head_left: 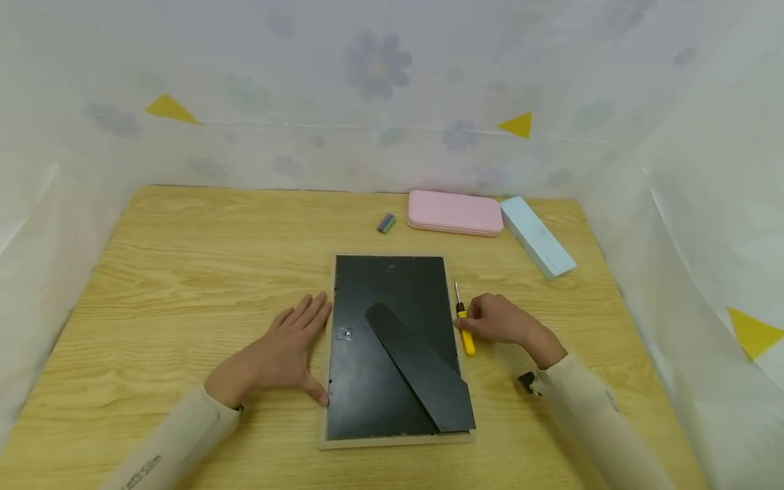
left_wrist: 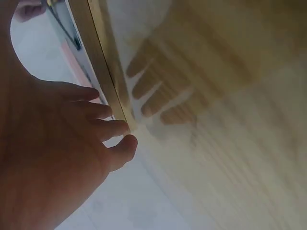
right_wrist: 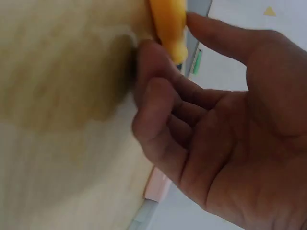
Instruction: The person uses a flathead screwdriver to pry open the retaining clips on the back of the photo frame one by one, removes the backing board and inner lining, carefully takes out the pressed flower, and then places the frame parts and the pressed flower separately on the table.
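Note:
A picture frame point(head_left: 361, 395) lies face down on the table, its black back up and its stand leg point(head_left: 422, 374) running slantwise across it. Along the frame's left side my left hand point(head_left: 278, 354) is spread, fingertips and thumb right at the edge. In the left wrist view these fingers reach the frame's wooden side point(left_wrist: 103, 57). My right hand point(head_left: 505, 320) pinches the yellow handle of a screwdriver point(head_left: 468, 340) just right of the frame, its metal tip pointing away from me. The right wrist view shows the handle point(right_wrist: 169, 24) between thumb and curled fingers.
Toward the back of the wooden table point(head_left: 184, 272) lie a pink case point(head_left: 454, 212), a light blue box point(head_left: 537, 238) and a small purple-green block point(head_left: 386, 223). A pale flowered sheet point(head_left: 343, 150) hangs behind the table.

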Demonstrator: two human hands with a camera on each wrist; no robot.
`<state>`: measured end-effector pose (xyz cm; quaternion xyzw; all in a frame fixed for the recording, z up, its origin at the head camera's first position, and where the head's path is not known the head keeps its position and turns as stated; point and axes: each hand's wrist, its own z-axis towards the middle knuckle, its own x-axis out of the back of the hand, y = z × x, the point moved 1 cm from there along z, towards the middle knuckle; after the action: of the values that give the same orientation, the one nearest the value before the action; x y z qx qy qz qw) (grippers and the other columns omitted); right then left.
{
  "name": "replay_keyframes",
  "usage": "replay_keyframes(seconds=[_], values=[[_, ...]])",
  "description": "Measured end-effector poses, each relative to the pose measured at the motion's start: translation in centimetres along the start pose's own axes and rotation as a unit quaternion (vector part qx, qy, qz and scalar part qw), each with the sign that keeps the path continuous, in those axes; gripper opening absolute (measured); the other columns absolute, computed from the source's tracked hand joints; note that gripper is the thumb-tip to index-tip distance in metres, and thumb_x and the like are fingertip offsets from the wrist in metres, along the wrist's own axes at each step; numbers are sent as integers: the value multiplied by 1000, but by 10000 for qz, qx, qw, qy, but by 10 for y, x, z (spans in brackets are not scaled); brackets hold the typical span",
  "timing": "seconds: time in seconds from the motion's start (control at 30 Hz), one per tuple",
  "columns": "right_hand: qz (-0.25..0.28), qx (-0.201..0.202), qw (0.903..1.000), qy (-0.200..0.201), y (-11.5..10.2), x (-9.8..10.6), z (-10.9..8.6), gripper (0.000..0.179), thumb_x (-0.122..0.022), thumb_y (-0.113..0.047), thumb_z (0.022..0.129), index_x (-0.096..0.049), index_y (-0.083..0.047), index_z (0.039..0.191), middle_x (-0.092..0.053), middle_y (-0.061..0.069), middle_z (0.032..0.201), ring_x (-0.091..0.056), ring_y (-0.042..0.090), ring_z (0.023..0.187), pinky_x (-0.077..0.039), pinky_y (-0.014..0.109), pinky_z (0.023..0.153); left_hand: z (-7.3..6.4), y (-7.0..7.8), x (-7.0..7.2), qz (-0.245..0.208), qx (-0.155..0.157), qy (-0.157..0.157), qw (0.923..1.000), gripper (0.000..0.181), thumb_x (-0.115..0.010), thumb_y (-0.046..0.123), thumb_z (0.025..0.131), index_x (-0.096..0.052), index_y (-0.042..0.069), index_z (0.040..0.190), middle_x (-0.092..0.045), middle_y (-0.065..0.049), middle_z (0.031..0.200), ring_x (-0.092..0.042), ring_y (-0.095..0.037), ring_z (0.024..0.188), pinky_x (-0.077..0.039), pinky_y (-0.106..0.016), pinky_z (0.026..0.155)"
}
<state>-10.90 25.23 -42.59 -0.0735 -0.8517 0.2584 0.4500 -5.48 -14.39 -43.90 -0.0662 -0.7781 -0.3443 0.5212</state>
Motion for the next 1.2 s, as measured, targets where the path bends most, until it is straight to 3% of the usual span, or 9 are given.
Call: replay_keyframes(seconds=[0.2,0.33,0.47,0.57,0.7,0.8,0.9,1.0,1.2], values=[[287,63,9995,77,0,-4,-2,26,-62,-26,100,-65,-6,84,-54,0,61,-47,14,51,-41,30,53,-8,9,-7,151,-243,20,9996,152,-85,75,50,-14,-8,156,-7,-28,163,-10,-47,149,-19,-64,113],[66,143,9997,182,0,2,-3,22,-61,-20,98,-65,-4,83,-56,0,59,-49,13,50,-42,29,52,-9,9,-10,272,-365,191,9988,154,-85,75,49,-14,-10,156,-6,-28,163,-10,-46,150,-21,-64,113],[-224,156,9982,532,1,14,-4,18,-62,-18,95,-62,-3,85,-56,2,62,-49,14,52,-42,30,55,-8,6,-12,326,-444,264,9981,157,-85,76,46,-12,-9,156,-4,-27,164,-10,-44,150,-22,-64,113],[-289,441,9956,779,-3,22,-2,15,-62,-16,95,-60,-4,89,-56,1,67,-48,14,54,-41,31,57,-8,5,-12,339,-481,236,9980,158,-84,77,46,-11,-8,156,-3,-26,164,-9,-44,151,-22,-63,113],[-181,1304,9867,957,-17,27,8,12,-60,-15,99,-62,-3,98,-61,2,78,-51,12,61,-45,33,60,-8,5,-11,367,-494,198,9979,158,-84,78,46,-10,-9,156,-2,-26,164,-9,-43,151,-21,-63,113],[-188,1811,9791,908,-30,25,20,17,-56,-15,103,-65,-1,109,-66,6,91,-55,13,71,-49,34,67,-8,5,-11,462,-493,215,9975,159,-83,80,46,-11,-9,156,-3,-26,164,-9,-43,151,-21,-62,114],[-381,2070,9749,725,-45,21,33,25,-49,-16,106,-65,0,117,-67,12,103,-58,16,82,-50,38,76,-7,6,-10,556,-500,245,9969,159,-82,81,45,-12,-9,156,-4,-26,164,-10,-43,151,-22,-62,114],[-692,2252,9702,560,-61,16,46,30,-44,-15,108,-65,1,121,-66,13,109,-61,20,91,-51,41,83,-7,6,-8,586,-529,287,9965,159,-82,81,44,-13,-9,156,-5,-27,164,-12,-43,150,-23,-62,113],[-947,2329,9676,233,-82,5,69,30,-48,-24,107,-62,-4,125,-65,7,112,-61,16,93,-52,37,83,-7,5,-8,568,-535,254,9966,161,-83,81,43,-12,-8,156,-3,-26,165,-10,-42,151,-23,-60,114]])
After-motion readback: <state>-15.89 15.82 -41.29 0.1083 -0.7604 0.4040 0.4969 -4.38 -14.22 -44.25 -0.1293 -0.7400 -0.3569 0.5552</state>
